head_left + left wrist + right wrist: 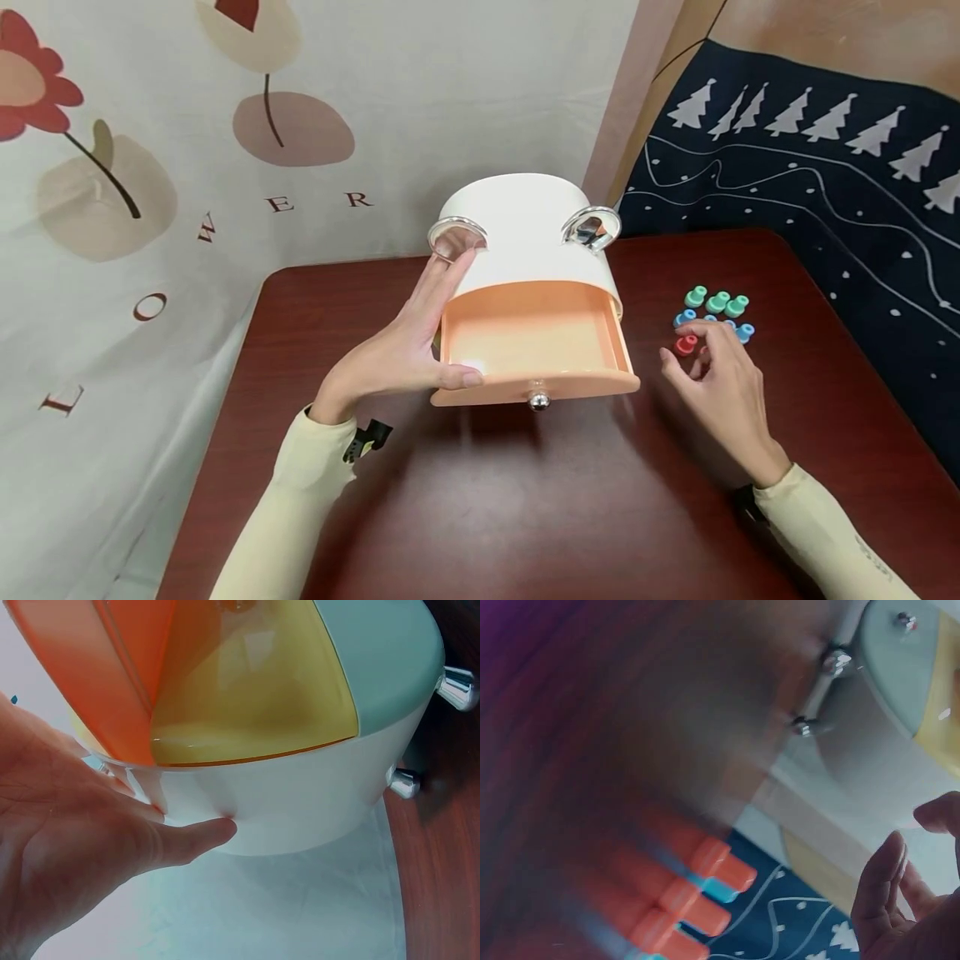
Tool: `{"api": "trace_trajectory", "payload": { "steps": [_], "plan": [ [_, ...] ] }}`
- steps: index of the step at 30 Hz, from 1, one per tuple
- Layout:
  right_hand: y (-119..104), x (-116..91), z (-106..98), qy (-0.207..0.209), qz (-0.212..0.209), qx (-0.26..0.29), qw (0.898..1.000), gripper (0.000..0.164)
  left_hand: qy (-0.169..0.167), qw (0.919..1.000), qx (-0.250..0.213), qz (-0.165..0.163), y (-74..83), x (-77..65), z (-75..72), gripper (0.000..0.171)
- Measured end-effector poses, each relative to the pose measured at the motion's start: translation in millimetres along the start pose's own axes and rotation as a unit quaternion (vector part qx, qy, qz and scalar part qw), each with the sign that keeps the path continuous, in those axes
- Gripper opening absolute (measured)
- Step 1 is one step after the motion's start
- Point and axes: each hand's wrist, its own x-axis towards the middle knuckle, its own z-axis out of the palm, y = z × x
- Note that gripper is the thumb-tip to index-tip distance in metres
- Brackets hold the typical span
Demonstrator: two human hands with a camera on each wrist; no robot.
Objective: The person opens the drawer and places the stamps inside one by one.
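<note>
A white rounded box (525,258) with a peach drawer (525,333) pulled out towards me stands mid-table. My left hand (401,350) spans the box's left side, fingers stretched along it and thumb resting at the drawer's front corner. In the left wrist view, that hand (97,832) lies beside the white wall, thumb straight. To the right, my right hand (723,387) hovers over small pegs, thumb and fingers apart, with nothing visible between them. A red peg (686,345) sits just beyond its fingertips. The right wrist view shows the hand (907,892) with its fingertips bent.
Green pegs (717,302) stand behind blue pegs (744,332) on the dark red table (465,517). The box bears silver rings (592,227) and a silver drawer knob (538,401). A printed cloth (375,100) hangs behind, with a dark tree-patterned cloth (795,183) at right.
</note>
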Motion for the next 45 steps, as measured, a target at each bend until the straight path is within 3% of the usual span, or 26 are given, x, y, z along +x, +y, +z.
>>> {"api": "trace_trajectory", "payload": {
  "steps": [7, 12, 15, 22, 29, 39, 45],
  "plan": [
    [20.3, 3.5, -6.4, -0.050, 0.060, -0.043, 0.996, 0.039, -0.003, 1.0000, 0.006, -0.001, 0.3, 2.0, 2.4, 0.128],
    [31.3, 11.6, -8.7, -0.088, 0.095, -0.056, 0.990, 0.039, 0.005, 0.9995, 0.016, 0.025, -0.3, 3.8, 2.1, 0.131],
    [37.3, 15.7, -8.9, -0.110, 0.098, -0.059, 0.987, 0.036, 0.007, 0.9992, 0.020, 0.035, -0.7, 4.7, 2.4, 0.130],
    [45.5, 20.6, -8.2, -0.128, 0.088, -0.059, 0.986, 0.028, 0.000, 0.9997, 0.019, 0.016, -0.2, 2.5, 2.7, 0.128],
    [49.3, 23.5, -7.7, -0.152, 0.092, -0.058, 0.982, 0.020, 0.009, 0.9992, 0.018, 0.035, -0.3, 3.9, 3.0, 0.129],
    [46.6, 21.5, -5.3, -0.160, 0.090, -0.051, 0.982, 0.019, -0.011, 0.9995, 0.025, -0.013, 0.0, 0.0, 1.4, 0.130],
    [44.8, 18.7, -6.1, -0.160, 0.083, -0.054, 0.982, 0.018, -0.012, 0.9997, 0.020, -0.004, -0.7, 0.6, 1.4, 0.131]
  ]
}}
